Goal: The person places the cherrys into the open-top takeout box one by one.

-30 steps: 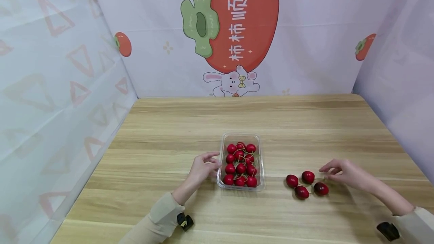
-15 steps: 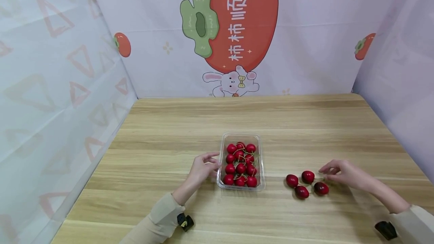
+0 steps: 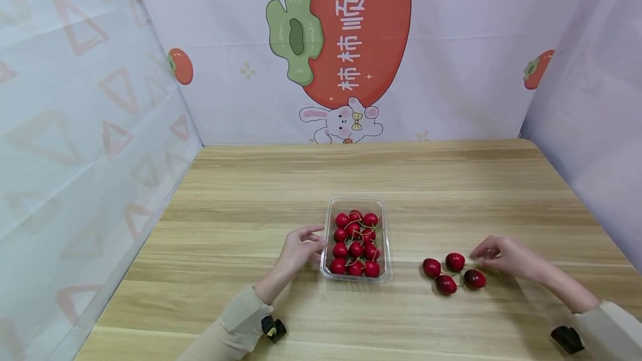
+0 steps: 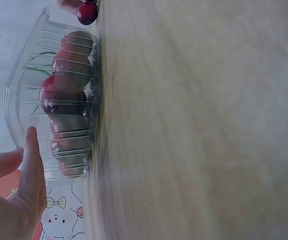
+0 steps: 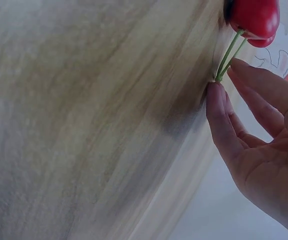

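Observation:
A clear plastic tray (image 3: 357, 201) full of red cherries (image 3: 356, 244) stands on the wooden table (image 3: 301, 183) near the front middle. My left hand (image 3: 317, 240) rests against the tray's left wall with straight fingers; in the left wrist view the thumb (image 4: 31, 150) lies along the ribbed tray (image 4: 49, 75). Several loose cherries (image 3: 453, 273) lie on the table to the right of the tray. My right hand (image 3: 476, 258) is at their right side. In the right wrist view my right hand's (image 5: 221, 80) thumb and forefinger pinch the green stems (image 5: 229, 55) of a cherry (image 5: 254, 17).
Printed fabric walls (image 3: 351, 43) close the table in at the back, left and right. Bare wood stretches behind the tray and along the left side. Both sleeves (image 3: 236, 322) come in from the front edge.
My right hand has edged slightly left, closing on the cherry stems. The left hand, the tray and the loose cherries have stayed in place.

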Demonstrator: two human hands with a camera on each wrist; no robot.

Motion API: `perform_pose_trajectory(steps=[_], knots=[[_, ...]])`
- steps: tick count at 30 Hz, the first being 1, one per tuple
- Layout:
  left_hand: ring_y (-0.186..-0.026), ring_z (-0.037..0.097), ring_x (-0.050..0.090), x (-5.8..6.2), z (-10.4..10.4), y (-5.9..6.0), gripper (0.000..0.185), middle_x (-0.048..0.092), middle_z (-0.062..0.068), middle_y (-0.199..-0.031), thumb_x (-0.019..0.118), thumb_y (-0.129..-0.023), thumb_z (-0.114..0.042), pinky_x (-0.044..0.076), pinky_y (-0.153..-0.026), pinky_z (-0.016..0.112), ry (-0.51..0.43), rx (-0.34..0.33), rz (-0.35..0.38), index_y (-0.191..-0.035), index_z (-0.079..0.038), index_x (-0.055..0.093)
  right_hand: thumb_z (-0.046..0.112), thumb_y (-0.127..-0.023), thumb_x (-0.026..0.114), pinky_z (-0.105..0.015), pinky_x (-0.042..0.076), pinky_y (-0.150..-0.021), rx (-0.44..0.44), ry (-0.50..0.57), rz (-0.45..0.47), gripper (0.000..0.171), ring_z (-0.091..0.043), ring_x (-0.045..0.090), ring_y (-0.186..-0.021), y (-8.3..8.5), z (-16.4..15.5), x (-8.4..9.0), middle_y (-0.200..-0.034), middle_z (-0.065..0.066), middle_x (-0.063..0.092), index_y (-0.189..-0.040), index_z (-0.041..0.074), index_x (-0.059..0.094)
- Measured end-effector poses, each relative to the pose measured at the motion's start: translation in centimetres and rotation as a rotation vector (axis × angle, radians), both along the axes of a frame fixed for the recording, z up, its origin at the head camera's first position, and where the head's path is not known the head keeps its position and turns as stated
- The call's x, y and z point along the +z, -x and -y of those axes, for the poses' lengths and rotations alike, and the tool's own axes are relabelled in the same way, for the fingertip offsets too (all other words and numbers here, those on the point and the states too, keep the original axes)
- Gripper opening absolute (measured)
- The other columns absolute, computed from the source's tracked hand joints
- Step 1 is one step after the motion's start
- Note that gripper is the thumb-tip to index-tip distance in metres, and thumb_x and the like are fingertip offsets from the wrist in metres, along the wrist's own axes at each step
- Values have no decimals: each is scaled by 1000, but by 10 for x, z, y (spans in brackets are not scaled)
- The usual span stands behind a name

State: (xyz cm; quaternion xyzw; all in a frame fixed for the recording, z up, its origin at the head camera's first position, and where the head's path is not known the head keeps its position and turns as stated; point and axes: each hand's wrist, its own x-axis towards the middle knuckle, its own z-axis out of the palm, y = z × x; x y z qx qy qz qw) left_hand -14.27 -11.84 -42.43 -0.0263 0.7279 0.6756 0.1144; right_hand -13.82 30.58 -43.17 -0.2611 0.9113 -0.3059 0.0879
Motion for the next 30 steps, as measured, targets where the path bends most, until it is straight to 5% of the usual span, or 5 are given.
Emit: perform_pose_trajectory(steps=[8, 17, 30], knots=[[-60, 8, 57, 0, 0, 0, 40, 58, 9, -81, 60, -79, 3, 58, -59, 37, 10, 1, -4, -117, 9, 50, -1, -70, 67, -17, 49, -55, 8, 23, -5, 13, 3, 51, -71, 0, 1, -4, -79, -3, 61, -82, 1, 65], [-60, 9, 57, -1, 0, 1, 40, 58, 10, -83, 60, -79, 3, 58, -60, 39, 14, -4, 5, -117, 9, 50, -4, -69, 66, -17, 47, -53, 2, 10, -14, 13, -4, 51, -66, 0, 1, -5, -76, 3, 59, -76, 7, 65], [-59, 8, 57, -1, 0, 1, 40, 58, 9, -81, 60, -78, 4, 58, -59, 36, 3, 2, -2, -117, 9, 50, 0, -69, 69, -17, 47, -51, 113, 83, -6, 12, 3, 48, -68, 5, 0, -5, -77, 1, 58, -80, 3, 65]])
